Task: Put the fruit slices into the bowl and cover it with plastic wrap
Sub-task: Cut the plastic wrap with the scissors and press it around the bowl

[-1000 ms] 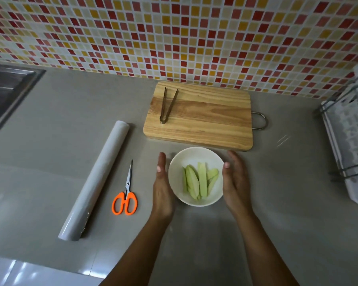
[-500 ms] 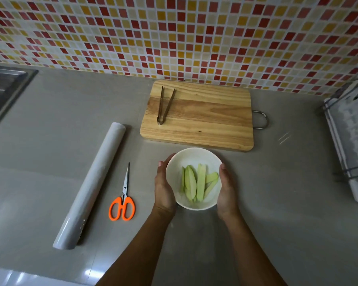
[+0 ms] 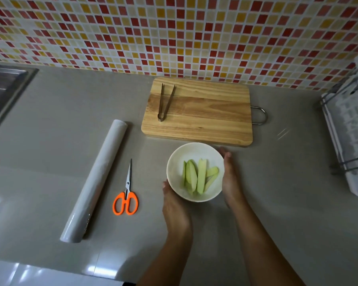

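Bowl: white bowl point(image 3: 194, 150), uncovered, in the near middle of the grey desk point(image 3: 60, 141), just near of the cutting board; whether it sits on the desk or is raised off it, I cannot tell.
Fruit slices: pale green fruit slices point(image 3: 201, 178), all in the bowl, lying side by side and pointing near to far.
Left hand: the left hand point(image 3: 175, 205) holds the bowl at its near-left side, thumb at the rim, fingers tucked under the bowl (hidden there).
Right hand: the right hand point(image 3: 229, 180) grips the bowl's right wall, fingers curved round its far-right side.
Plastic wrap: a roll of plastic wrap point(image 3: 95, 178) lies left of the bowl, slanting from near-left to far-right, well apart from both hands.
Scissors: orange-handled scissors point(image 3: 126, 195), closed, between the roll and the bowl, blades pointing far.
Cutting board: wooden cutting board point(image 3: 205, 118) with a metal loop on its right edge, set against the tiled wall point(image 3: 174, 34).
Tongs: metal tongs point(image 3: 164, 102), spread in a V, on the board's left part.
Sink: steel sink point(image 3: 2, 89) at the far left.
Dish rack: white dish rack point(image 3: 349, 124) at the right edge.
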### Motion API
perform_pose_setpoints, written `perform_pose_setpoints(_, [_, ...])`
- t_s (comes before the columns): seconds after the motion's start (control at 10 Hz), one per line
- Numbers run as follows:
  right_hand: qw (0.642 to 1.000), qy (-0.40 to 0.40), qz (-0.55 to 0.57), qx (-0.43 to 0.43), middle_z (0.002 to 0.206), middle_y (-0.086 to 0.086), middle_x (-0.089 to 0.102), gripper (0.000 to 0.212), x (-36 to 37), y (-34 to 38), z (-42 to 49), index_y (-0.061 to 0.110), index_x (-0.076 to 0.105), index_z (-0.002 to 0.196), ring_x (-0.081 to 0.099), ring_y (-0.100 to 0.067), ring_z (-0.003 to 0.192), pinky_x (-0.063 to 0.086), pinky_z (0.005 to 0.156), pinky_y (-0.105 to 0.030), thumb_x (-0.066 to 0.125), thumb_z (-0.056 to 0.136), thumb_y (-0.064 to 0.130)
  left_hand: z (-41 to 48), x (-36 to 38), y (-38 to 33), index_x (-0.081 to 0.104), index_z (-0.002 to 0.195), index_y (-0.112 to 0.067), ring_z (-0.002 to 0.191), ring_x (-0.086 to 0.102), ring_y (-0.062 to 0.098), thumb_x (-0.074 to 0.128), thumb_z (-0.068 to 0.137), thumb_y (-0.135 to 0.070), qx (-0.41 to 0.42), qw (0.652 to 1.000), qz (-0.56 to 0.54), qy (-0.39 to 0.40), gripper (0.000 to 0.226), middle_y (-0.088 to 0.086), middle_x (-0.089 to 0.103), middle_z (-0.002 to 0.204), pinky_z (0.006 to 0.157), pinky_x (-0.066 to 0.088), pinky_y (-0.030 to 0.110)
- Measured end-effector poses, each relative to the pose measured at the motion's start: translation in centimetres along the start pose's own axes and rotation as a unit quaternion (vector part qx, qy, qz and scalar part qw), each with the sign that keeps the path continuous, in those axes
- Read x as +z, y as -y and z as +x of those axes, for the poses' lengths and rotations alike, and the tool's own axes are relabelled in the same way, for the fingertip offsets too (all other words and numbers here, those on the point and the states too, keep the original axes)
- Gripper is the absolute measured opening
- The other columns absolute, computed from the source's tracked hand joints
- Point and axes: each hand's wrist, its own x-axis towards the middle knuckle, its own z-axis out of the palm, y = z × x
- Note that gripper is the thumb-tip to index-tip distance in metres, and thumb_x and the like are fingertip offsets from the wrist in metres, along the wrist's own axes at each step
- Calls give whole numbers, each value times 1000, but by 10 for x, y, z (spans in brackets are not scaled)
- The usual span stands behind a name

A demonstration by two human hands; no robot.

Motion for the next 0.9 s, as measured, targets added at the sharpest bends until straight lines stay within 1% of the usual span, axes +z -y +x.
perform_pose_setpoints(0.1, [999, -25, 11, 26, 131, -3, 57, 44, 10, -4, -8, 23, 56, 120, 53, -13, 117, 39, 105, -35, 28, 97, 47, 11, 5, -12, 58, 128, -23, 115, 56, 14, 27, 94, -60, 8, 1000, -7, 18, 60, 0, 62, 127, 105, 40, 35])
perform_pose_setpoints(0.2, [999, -43, 22, 12, 125, 7, 56, 42, 22, -10, -26, 26, 51, 123, 53, 2, 108, 37, 93, -16, 24, 98, 45, 44, 3, -42, 48, 137, -15, 125, 49, 21, 25, 95, -58, 23, 997, 80, -10, 64, -2, 53, 133, 105, 34, 30])
perform_pose_setpoints(0.3, [999, -30, 26, 10, 113, 19, 56, 37, 31, -11, -35, 32, 51, 116, 53, 14, 100, 38, 82, -7, 22, 98, 47, 60, -1, -53, 47, 138, -13, 127, 48, 25, 20, 94, -59, 38, 987, 155, 6, 70, 7, 52, 138, 108, 35, 35])
perform_pose_setpoints(0.4, [999, -47, 23, 6, 104, 24, 57, 36, 36, -14, -46, 39, 55, 102, 53, 20, 93, 39, 76, -3, 21, 96, 51, 67, -5, -60, 46, 138, -11, 124, 50, 29, 16, 92, -64, 27, 979, 196, 47, 76, 14, 52, 138, 107, 37, 39])
perform_pose_setpoints(0.5, [999, -50, 10, 8, 103, 26, 58, 39, 35, -17, -52, 44, 57, 95, 53, 18, 94, 39, 79, -9, 22, 90, 61, 66, -11, -57, 44, 140, -12, 122, 51, 26, 16, 92, -65, 38, 976, 206, 61, 76, 13, 51, 139, 100, 37, 34])
perform_pose_setpoints(0.6, [998, -65, 12, 22, 104, 25, 60, 46, 31, -22, -52, 43, 59, 98, 55, 16, 95, 40, 82, -12, 24, 81, 68, 62, -16, -54, 46, 138, -16, 116, 51, 21, 15, 91, -66, 58, 970, 225, 71, 76, 12, 51, 139, 93, 34, 30])
perform_pose_setpoints(0.7, [997, -81, 11, 12, 124, 14, 58, 53, 29, -22, -50, 34, 55, 120, 52, 6, 112, 39, 95, -20, 26, 88, 64, 59, -18, -57, 41, 143, -21, 130, 44, 22, 12, 82, -77, 75, 967, 226, 89, 87, 8, 44, 147, 106, 31, 33])
perform_pose_setpoints(0.8, [985, -162, 61, -6, 153, -2, 31, 52, 9, -8, -49, 13, 31, 143, 31, -12, 138, 22, 116, -31, 25, 99, 39, 56, -24, -76, 20, 151, -21, 143, 27, 16, 11, 72, -84, 151, 964, 196, 95, 102, 3, 25, 158, 119, 19, 42])
perform_pose_setpoints(0.9, [974, -200, 100, -18, 154, -2, 29, 48, -10, 21, -41, 13, 31, 143, 29, -13, 140, 21, 113, -26, 25, 100, 35, 57, -20, -105, 22, 150, -19, 142, 28, 15, 13, 80, -76, 196, 962, 165, 90, 91, 1, 27, 157, 119, 19, 42])
